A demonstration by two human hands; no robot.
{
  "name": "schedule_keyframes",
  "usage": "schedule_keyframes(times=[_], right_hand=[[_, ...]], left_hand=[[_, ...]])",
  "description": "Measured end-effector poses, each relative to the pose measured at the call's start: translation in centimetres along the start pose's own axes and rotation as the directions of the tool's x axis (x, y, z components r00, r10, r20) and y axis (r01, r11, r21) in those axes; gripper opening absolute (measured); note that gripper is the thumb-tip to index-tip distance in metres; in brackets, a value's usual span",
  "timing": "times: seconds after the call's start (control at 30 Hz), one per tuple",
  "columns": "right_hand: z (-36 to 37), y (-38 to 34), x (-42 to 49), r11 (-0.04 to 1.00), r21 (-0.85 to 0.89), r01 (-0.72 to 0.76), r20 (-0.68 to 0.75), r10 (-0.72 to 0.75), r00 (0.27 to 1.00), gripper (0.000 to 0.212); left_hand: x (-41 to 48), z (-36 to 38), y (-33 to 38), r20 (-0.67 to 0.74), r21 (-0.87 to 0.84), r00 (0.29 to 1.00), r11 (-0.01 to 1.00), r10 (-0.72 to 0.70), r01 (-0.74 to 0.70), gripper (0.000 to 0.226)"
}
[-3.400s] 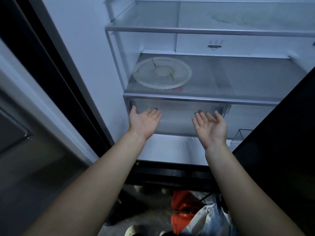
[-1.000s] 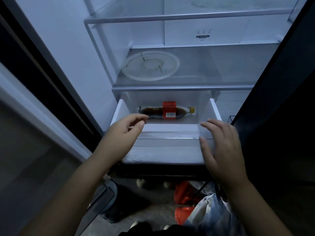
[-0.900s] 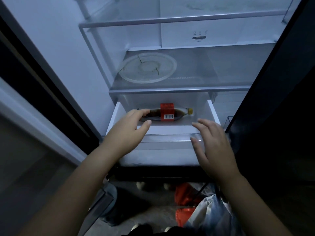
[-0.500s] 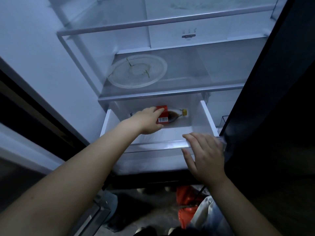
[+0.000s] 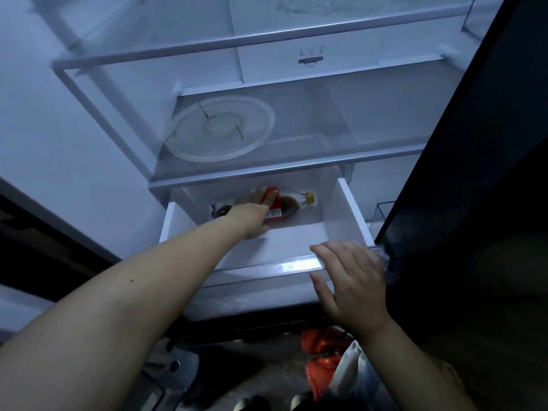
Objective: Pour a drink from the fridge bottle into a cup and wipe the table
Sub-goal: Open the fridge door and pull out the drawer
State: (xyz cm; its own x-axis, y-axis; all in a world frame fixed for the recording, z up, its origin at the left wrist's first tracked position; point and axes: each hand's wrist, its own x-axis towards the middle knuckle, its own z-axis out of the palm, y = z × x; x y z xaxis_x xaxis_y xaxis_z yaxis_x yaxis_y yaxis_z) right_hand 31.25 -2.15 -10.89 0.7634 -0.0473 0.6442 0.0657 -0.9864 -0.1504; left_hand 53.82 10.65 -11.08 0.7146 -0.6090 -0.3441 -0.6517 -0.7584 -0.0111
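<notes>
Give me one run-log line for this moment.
step: fetch bottle | left hand: grips bottle in drawer | right hand: rests on drawer front | drawer: open

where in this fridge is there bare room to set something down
Bare: the glass shelf right of the round plate; the drawer floor between bottle and front lip. Crowded: drawer's back, where the left hand grips the bottle.

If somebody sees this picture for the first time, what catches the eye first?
The red-labelled bottle with a yellow cap, lying on its side in the pulled-out drawer, where the left hand grips it. Next, the right hand resting on the drawer's front edge, and the round clear plate on the shelf above.
</notes>
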Motion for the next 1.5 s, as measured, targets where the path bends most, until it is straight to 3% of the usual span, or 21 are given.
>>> schedule_keyframes(times=[0.13,0.27,0.53,0.67,0.73,0.87,1.03,1.2,1.5], right_hand=[[0.3,0.0,0.0,1.000,0.006,-0.004,-0.010,0.004,1.000,0.043],[0.2,-0.1,0.1,1.000,0.007,0.004,-0.028,-0.003,1.000,0.039],[0.4,0.0,-0.1,1.000,0.007,0.007,-0.022,-0.006,1.000,0.033],[0.4,0.0,-0.1,1.000,0.002,0.002,-0.019,-0.002,1.000,0.033],[0.4,0.0,-0.1,1.000,0.002,-0.002,-0.013,0.002,1.000,0.034],[0.4,-0.1,0.0,1.000,0.004,0.000,-0.004,0.000,1.000,0.036],[0.2,-0.1,0.1,1.000,0.005,0.000,-0.014,0.000,1.000,0.036],[0.0,-0.1,0.0,1.000,0.031,0.004,-0.014,-0.004,1.000,0.035],[-0.1,-0.2,0.0,0.999,0.053,-0.008,-0.028,0.010,1.000,0.036]], left_hand=[[0.4,0.3,-0.1,-0.174,0.022,0.984,0.999,0.048,-0.045,0.082],[0.3,0.5,-0.3,-0.219,-0.012,0.972,0.995,0.089,-0.094,0.076],[0.0,1.5,-0.6,-0.026,-0.063,0.997,0.996,0.068,-0.070,0.105],[-0.1,1.4,-0.6,-0.015,-0.068,0.998,0.996,0.056,-0.057,0.109],[-0.2,1.3,-0.7,-0.031,-0.052,0.999,0.998,0.043,-0.045,0.105],[-0.9,1.0,-1.2,-0.057,-0.083,0.998,0.996,0.001,-0.006,0.075],[-2.0,-0.4,-1.0,-0.072,-0.101,0.997,0.994,0.025,-0.032,0.073],[-5.1,-2.5,-0.1,-0.255,-0.275,0.966,0.956,0.028,-0.100,0.071],[-14.2,-5.5,1.6,-0.567,-0.544,0.801,0.818,-0.193,-0.188,0.087]])
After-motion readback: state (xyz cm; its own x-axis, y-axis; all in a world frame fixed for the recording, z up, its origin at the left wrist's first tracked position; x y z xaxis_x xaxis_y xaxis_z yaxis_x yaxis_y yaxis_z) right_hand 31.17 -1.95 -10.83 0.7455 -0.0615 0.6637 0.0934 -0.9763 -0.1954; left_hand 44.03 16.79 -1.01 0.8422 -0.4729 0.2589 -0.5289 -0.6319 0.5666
